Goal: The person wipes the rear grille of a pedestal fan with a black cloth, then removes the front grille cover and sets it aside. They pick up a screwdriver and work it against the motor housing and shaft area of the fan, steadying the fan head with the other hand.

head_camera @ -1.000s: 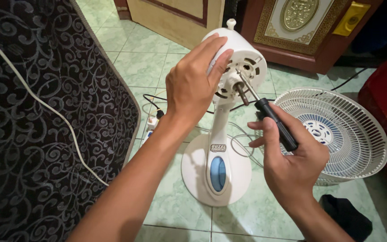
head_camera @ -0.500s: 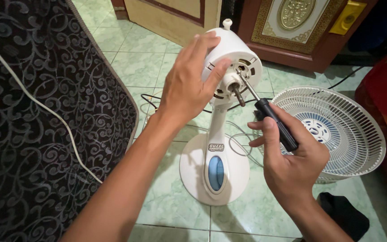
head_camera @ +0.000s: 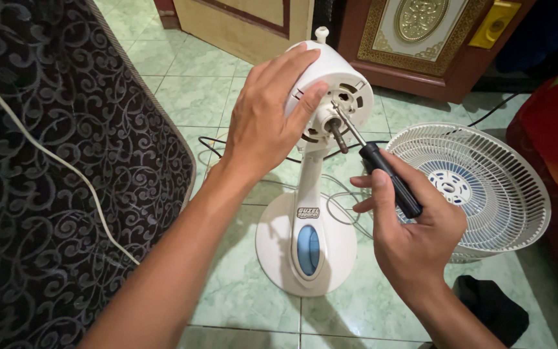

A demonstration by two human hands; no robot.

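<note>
White plastic fan motor housing (head_camera: pixel 330 81) gripped by left hand (head_camera: pixel 269 123); right hand (head_camera: pixel 414 226) fingers closed on black-handled screwdriver (head_camera: pixel 382 174), tip unchanged at housing face; open floor beyond right fingers.

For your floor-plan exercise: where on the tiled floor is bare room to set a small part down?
Bare tiles lie between the patterned cloth and the wooden door. Crowded: cords between the fan base and the grille.

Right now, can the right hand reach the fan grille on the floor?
Probably yes. The right hand hangs just beside the grille with nothing between them, but it is full: it holds the screwdriver, so it would need to let that go first.
</note>
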